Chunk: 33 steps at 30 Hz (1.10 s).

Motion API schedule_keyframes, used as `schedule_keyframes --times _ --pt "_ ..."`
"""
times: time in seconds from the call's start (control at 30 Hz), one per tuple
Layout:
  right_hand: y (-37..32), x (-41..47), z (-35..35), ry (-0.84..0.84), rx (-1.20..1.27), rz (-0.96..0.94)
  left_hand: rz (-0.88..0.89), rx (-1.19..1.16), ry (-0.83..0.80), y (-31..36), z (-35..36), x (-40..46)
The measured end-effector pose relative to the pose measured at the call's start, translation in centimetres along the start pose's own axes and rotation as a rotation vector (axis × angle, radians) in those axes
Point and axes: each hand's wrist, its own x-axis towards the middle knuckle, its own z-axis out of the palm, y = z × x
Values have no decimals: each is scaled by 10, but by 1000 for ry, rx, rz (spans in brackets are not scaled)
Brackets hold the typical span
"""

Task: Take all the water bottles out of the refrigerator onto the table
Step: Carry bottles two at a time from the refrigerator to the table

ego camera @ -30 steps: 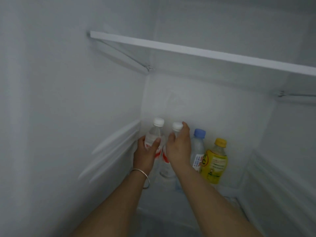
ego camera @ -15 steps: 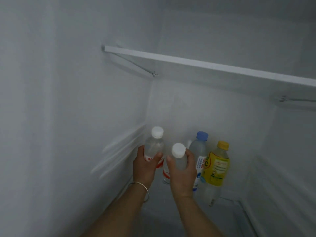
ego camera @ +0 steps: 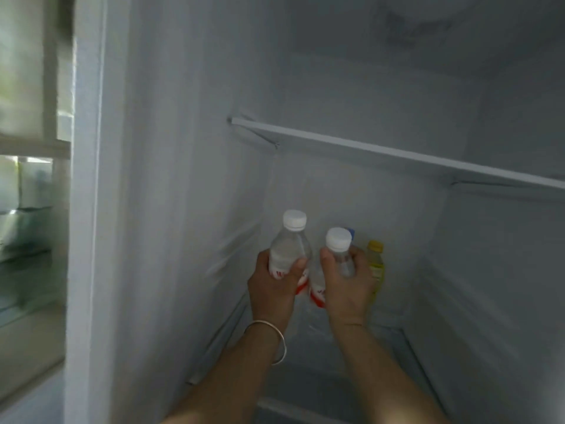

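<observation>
Inside the white refrigerator, my left hand [ego camera: 272, 289] grips a clear water bottle [ego camera: 290, 243] with a white cap and a red label. Right beside it my right hand [ego camera: 348, 286] grips a second clear bottle [ego camera: 339, 252] of the same kind, held upright. Both bottles are lifted off the shelf floor. Behind my right hand, only the blue cap of a third bottle [ego camera: 351, 232] shows. A yellow-capped bottle [ego camera: 376, 261] of yellow drink stands to its right, at the back.
A white shelf [ego camera: 397, 153] crosses the compartment above the bottles. The refrigerator's left wall [ego camera: 183, 209] is close to my left hand, and its frame edge [ego camera: 85, 209] stands further left. A blurred window area lies beyond it.
Both hands have drawn back toward me from the rear wall, each carrying its bottle. The view has pulled back and swung left, so the refrigerator's frame now shows.
</observation>
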Motion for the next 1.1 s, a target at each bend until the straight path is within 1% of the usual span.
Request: schedule_keyframes --times 0.1,0.23,0.37,0.43,0.53,0.67,0.77,0.9,0.97,1.1 --pt "-39 -24 -22 13 -36 -28 -49 -61 -61 25 -17 -28" --pt "-102 -76 -62 77 -181 -55 -141 -174 -287 71 -49 -81" --pt "-166 -136 -105 208 -298 -13 -61 -223 -376 124 -89 -145" --pt "-192 -167 -130 260 -326 24 -86 -252 -473 141 -106 -178" --pt "-229 -206 -168 314 -445 82 -163 -273 -579 165 -120 -228" --pt "-276 -248 -222 419 -532 148 -224 -294 -728 202 -129 -290" --pt "-317 -277 -264 492 -535 196 -209 -297 -826 232 -129 -339" --pt "-370 -316 -330 601 -601 187 -201 -323 -984 276 -125 -413" --pt "-395 -336 -368 657 -647 214 -204 -350 -1026 299 -122 -456" --pt "-445 -369 -441 712 -732 238 -263 -409 -1074 343 -116 -542"
